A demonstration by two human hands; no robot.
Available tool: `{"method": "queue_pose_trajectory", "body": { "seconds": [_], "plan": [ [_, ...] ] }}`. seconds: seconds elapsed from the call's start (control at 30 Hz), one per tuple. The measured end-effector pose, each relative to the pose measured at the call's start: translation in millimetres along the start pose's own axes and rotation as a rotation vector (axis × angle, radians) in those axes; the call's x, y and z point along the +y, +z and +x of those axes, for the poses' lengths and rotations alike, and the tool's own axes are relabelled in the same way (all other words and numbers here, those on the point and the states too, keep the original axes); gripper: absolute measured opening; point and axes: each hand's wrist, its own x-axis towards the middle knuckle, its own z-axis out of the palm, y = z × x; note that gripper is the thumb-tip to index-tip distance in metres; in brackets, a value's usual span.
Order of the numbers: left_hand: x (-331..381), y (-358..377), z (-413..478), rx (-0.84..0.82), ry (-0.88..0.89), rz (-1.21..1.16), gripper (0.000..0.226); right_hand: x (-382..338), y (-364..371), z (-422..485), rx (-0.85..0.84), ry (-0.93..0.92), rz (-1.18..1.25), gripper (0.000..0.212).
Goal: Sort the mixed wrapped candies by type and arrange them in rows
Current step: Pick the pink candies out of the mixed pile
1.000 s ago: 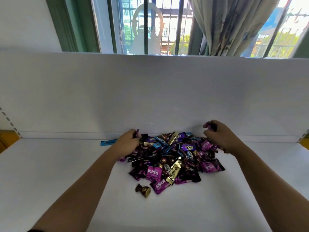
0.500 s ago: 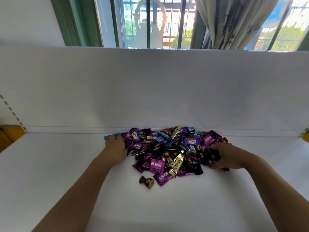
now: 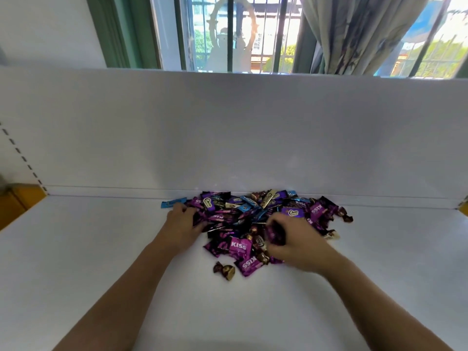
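Dozens of wrapped candies [image 3: 253, 219] lay in one unsorted heap on the smooth white counter [image 3: 101, 249], at the foot of a matte white back panel [image 3: 228, 135]. The wrappers were glossy foil and film:

- Flat magenta pillow packs printed KISS [image 3: 239, 247] with crimped ends, at the near side of the heap.
- A narrow blue wrapper [image 3: 172, 203], lying flat at the far left edge.
- A slim gold bar [image 3: 269, 197] near the back.
- A twist-wrapped candy [image 3: 225, 269] in brown and gold foil, round-bodied, lying just clear of the heap on the near side.

The hands were apart, one at each side of the heap. The left hand [image 3: 182, 221] lay palm down on the left edge, fingertips touching the blue wrapper; whether it gripped any piece could not be told. The right hand [image 3: 293, 241] was over the near right part, its fingers curled round a dark purple candy [image 3: 275, 231].

Behind the panel stood a barred window [image 3: 240, 34] and a patterned fabric curtain [image 3: 354, 34] hanging in folds.
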Motion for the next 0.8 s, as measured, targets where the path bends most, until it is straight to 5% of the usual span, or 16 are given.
{"method": "queue_pose_trajectory", "body": {
  "seconds": [0.17,0.27,0.43,0.6,0.8],
  "plan": [
    [11.5,-3.0,-4.4,-0.053,0.075,0.094,0.047,-41.4,58.6,26.6,-0.026,-0.197,-0.38,0.025],
    [1.6,-3.3,-7.7,-0.057,0.039,0.137,0.056,-30.8,68.2,34.1,-0.009,-0.18,-0.408,0.038],
    [-7.7,-13.8,-19.7,-0.01,-0.034,0.172,0.04,-18.3,40.4,26.8,0.023,-0.061,0.035,0.062],
    [-0.9,-26.1,-23.1,0.14,-0.011,-0.255,0.018,-3.5,5.5,20.0,0.042,-0.011,0.225,0.039],
    [40.8,-25.2,-15.2,0.101,0.125,-0.292,0.028,11.0,-21.8,15.6,0.059,0.078,0.341,0.035]
  ]
}}
